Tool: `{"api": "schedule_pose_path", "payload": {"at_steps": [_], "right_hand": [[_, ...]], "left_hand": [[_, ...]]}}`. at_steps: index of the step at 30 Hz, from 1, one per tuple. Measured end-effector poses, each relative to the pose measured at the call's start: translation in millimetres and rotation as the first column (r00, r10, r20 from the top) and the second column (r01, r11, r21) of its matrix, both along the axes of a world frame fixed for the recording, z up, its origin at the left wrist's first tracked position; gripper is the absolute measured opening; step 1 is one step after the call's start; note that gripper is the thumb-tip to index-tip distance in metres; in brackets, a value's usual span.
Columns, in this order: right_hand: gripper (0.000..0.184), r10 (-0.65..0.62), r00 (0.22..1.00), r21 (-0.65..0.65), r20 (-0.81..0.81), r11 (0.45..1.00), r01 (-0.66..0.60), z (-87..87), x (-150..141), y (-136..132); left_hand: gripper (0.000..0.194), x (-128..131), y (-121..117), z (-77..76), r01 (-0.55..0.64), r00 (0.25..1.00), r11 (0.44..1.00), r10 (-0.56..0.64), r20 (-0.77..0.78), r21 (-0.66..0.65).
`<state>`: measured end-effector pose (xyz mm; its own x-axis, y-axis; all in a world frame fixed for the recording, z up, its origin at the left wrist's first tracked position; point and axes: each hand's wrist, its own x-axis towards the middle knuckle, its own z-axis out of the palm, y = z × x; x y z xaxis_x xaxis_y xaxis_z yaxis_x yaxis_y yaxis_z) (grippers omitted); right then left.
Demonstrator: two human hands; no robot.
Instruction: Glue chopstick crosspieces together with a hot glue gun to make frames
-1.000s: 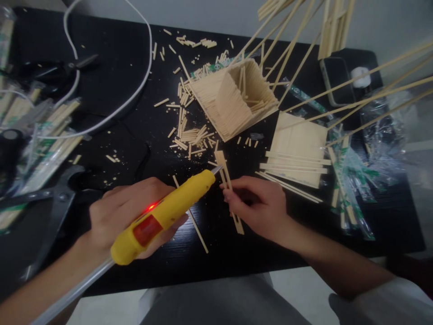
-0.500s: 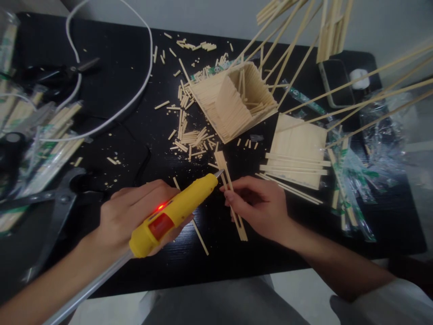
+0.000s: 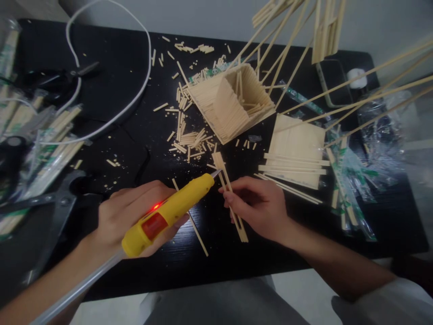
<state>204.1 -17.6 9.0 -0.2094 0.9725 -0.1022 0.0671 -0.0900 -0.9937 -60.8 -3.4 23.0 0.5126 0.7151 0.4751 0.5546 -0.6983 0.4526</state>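
My left hand (image 3: pixel 135 216) is wrapped round a yellow hot glue gun (image 3: pixel 186 196) with a red light on its side and a clear glue stick (image 3: pixel 77 284) out of its back end. Its metal nozzle (image 3: pixel 216 172) is at the upper part of a narrow frame of wooden chopsticks (image 3: pixel 226 174); I cannot tell whether it touches. My right hand (image 3: pixel 257 203) pinches that frame between thumb and fingers, holding it tilted over the black table. A single loose chopstick (image 3: pixel 199 234) lies between the hands, partly hidden by the left one.
A box built of chopsticks (image 3: pixel 233 108) stands at the back among cut stick pieces (image 3: pixel 192 137). Right of it lies a flat stick panel (image 3: pixel 297 140) with sticks across it. Pliers (image 3: pixel 62 198), a white cable (image 3: pixel 144 85), wrapped chopsticks (image 3: pixel 64 131) and a phone (image 3: pixel 334 83) lie around.
The glue gun in my left hand has shifted slightly left and back, its nozzle still by the frame. My right hand and the chopstick frame have hardly moved.
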Motion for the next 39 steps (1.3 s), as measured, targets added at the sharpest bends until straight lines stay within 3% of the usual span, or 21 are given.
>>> {"api": "schedule_pose_path", "payload": {"at_steps": [12, 18, 26, 34, 39], "right_hand": [[0.01, -0.011, 1.0, -0.034, -0.012, 0.999, 0.01, 0.7, 1.5, 1.7], [0.009, -0.004, 0.999, -0.016, -0.032, 1.0, 0.003, -0.2, 0.4, 2.7], [0.012, 0.013, 1.0, 0.022, 0.021, 1.0, -0.014, -1.5, 1.2, 1.2], [0.009, -0.004, 1.0, -0.002, -0.024, 1.0, 0.004, -1.7, 1.6, 1.6], [0.008, -0.017, 0.998, -0.012, -0.052, 1.0, 0.017, -1.4, 1.5, 1.7]], "left_hand": [[0.009, 2.9, 0.3, 5.4, -0.052, 0.999, 0.999, 0.052, -0.01, 0.002], [0.012, -0.1, -7.1, 2.3, -0.115, 0.993, 0.991, 0.113, -0.035, -0.07], [0.006, 1.8, -4.8, 2.7, -0.083, 0.997, 0.996, 0.083, -0.004, -0.035], [0.01, 3.1, 0.1, 5.6, -0.051, 0.999, 0.998, 0.051, -0.01, 0.039], [0.01, 1.0, -3.2, 1.3, -0.106, 0.994, 0.994, 0.106, -0.039, -0.014]]}}
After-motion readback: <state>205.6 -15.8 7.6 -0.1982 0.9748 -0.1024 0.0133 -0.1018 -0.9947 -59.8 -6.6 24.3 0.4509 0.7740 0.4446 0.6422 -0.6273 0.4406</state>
